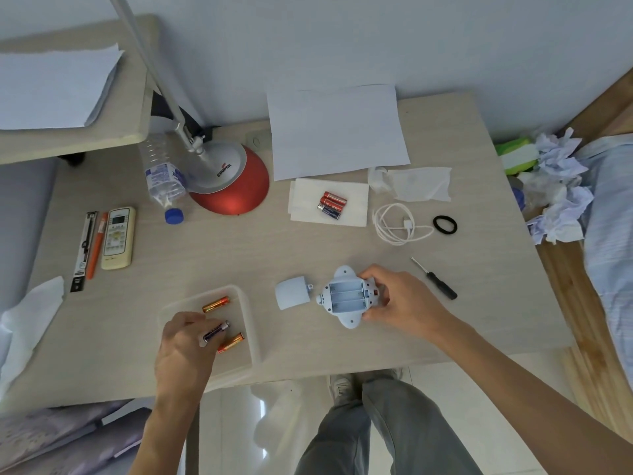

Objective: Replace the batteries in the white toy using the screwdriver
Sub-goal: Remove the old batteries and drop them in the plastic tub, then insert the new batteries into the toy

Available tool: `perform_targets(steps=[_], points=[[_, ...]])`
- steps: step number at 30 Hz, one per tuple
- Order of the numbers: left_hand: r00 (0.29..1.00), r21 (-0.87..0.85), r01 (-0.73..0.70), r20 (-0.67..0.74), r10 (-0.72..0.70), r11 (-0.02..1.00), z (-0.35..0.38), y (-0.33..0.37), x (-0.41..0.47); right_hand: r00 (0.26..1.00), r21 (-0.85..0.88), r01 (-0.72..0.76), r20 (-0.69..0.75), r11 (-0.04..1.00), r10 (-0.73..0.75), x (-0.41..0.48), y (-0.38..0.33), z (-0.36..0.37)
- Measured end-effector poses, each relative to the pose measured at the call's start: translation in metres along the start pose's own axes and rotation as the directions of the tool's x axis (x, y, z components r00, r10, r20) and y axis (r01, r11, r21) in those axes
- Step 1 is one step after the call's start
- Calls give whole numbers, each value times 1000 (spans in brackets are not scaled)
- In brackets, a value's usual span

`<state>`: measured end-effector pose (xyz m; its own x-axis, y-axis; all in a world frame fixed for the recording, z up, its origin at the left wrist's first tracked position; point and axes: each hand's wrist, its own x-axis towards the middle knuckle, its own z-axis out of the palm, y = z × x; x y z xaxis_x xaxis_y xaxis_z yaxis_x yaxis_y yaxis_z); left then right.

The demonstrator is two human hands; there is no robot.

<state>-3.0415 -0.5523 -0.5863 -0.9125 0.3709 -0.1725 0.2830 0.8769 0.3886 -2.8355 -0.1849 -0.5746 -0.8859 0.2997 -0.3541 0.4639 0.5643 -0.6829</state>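
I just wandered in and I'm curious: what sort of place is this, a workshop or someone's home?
Probably a bedroom or dorm room, not a workshop: a desk holds a red desk lamp and an air-conditioner remote, and what looks like bedding lies along the right edge.

Clutter on the desk [239, 255]
A red lamp [236, 186] and a plastic bottle [162, 176] sit at upper left, with a remote control [118, 238] at far left. A sheet of paper [335, 132] lies top centre, and a white cable [394, 224] and a black hair tie [445, 224] lie right of centre.
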Motion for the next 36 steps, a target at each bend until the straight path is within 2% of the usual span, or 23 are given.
perform_targets(steps=[6,13,18,24,30,36], points=[[999,4,-31,10,31,1000,-11,10,-4,1000,-9,-3,0,1000,3,0,0,0],[983,-228,-83,-178,42,970,-64,72,-22,1000,-4,-2,-10,1000,2,0,1,2],[974,-307,-180,-190,125,935,-75,128,-14,1000,7,-6,-10,1000,6,-2,1,4],[947,-283,-320,-89,308,904,-21,191,52,999,15,-18,-37,1000,18,-5,1,8],[953,-221,-279,52,297,935,57,226,115,999,-1,-11,-51,1000,11,-6,-1,7],[958,-181,-281,3,286,943,84,242,135,999,-22,1,-47,1000,-3,-7,-4,5]])
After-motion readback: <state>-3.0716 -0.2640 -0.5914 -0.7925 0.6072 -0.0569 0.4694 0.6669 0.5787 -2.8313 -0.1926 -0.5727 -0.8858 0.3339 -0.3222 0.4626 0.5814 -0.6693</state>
